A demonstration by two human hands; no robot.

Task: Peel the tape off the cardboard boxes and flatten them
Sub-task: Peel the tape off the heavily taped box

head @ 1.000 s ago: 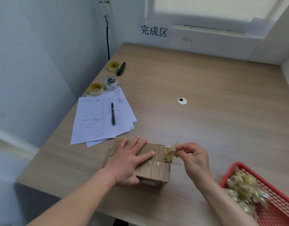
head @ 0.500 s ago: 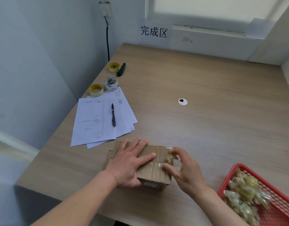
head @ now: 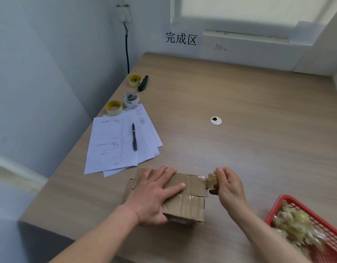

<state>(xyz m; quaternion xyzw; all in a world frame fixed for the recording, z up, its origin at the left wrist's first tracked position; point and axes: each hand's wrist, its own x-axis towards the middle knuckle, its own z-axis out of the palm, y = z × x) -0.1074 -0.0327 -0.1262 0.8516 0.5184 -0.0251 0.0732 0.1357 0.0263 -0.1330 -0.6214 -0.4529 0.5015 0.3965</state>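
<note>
Right, from the head cam I saw the cardboard box (head: 184, 194) sitting on the table (head: 239, 103) near its 6 o'clock edge, still taped up and not flattened. Left hand (head: 154, 196) lay flat on the box top, fingers spread and straight, pressing it down. Right hand (head: 228, 186) sat just off the box's 3 o'clock corner, fingers curled, pinching a crumpled strip of tape (head: 211, 182) that still ran onto the box top at that corner. Red basket (head: 274, 211) stood at 4 o'clock from the box, holding a wad of peeled tape (head: 295, 226). At 11 o'clock from the box I noted lined paper sheets (head: 110, 145) with a black pen (head: 134, 137) on top. Beyond them, toward 12, three tape rolls (head: 132, 99) and a dark cutter (head: 143, 83) sat near the wall. A sign (head: 181, 38) was on the wall past the far edge.
</note>
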